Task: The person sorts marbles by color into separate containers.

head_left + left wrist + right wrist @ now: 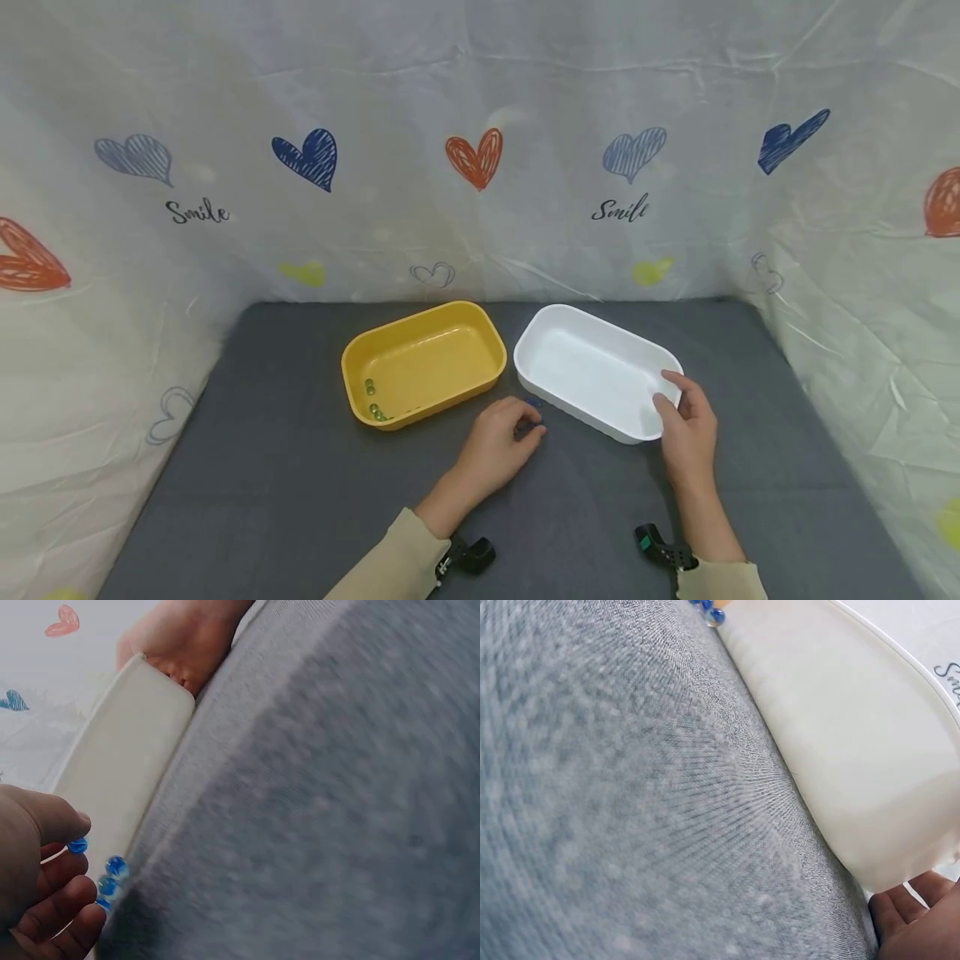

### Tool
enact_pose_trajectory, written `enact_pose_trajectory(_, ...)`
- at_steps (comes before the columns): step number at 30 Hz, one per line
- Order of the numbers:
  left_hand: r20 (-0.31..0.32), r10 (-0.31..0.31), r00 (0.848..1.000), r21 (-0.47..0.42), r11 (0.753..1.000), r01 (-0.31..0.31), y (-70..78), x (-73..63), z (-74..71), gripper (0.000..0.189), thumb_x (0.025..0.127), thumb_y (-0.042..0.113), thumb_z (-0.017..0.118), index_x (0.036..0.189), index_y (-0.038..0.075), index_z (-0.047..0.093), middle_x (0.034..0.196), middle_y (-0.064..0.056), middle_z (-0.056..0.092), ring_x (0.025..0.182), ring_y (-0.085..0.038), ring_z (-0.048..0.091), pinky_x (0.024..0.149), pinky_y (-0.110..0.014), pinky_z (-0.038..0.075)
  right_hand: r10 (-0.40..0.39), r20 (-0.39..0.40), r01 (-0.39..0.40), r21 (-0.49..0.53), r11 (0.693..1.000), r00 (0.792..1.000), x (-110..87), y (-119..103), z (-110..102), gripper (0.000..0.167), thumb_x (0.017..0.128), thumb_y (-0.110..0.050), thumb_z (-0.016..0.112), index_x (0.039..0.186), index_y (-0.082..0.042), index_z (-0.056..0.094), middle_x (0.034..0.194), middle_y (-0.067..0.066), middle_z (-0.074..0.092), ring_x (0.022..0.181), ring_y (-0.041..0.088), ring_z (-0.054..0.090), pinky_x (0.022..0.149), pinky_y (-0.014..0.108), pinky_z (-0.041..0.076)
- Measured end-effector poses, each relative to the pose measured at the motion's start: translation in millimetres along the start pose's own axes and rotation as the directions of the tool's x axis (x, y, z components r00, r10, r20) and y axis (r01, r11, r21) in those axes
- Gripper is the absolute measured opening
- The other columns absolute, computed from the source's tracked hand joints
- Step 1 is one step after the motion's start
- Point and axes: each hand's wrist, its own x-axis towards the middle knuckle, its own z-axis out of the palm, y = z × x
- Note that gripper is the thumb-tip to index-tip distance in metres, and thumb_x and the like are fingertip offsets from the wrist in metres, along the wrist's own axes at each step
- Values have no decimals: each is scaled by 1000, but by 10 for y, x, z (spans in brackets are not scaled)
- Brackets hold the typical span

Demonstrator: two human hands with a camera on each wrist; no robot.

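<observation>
Left hand (491, 442) pinches one blue marble (78, 845), thumb against finger; other marbles (109, 885) lie at its one o'clock, beside the white tray (585, 367); right hand (690, 429) grips the tray's four-o'clock end; marbles likely light, hard, slick; best pinched across the middle.

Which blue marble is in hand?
The blue marble pinched by the left hand between thumb and finger; the other visible blue marbles lie clustered beside the white tray.
</observation>
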Motion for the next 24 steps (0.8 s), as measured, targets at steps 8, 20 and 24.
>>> enact_pose_trajectory(8,12,36,999,-88,995,-35,130,121,-17,11,100,20,83,109,17,78,98,8,68,86,-7,61,75,-22,53,-4,-7,4,-6,1000,1000,19,10,-19,41,110,-9,56,150,-7,62,174,6,39,164,19,25,131,42,21)
enact_pose_trajectory(20,-71,4,997,-220,975,-20,254,396,39,9,100,12,82,108,12,77,87,3,65,67,-5,56,60,-23,51,6,-10,-6,-2,1000,1000,27,21,-8,40,109,-10,57,148,-8,64,173,6,41,163,19,28,130,43,24)
enact_pose_trajectory(24,-109,-20,994,-259,966,-9,256,460,58,9,99,12,82,106,12,76,85,3,64,65,-7,55,59,-24,50,-1,-7,1,-2,1000,1000,16,17,6,40,109,-9,57,148,-7,64,172,7,41,163,19,28,130,43,24)
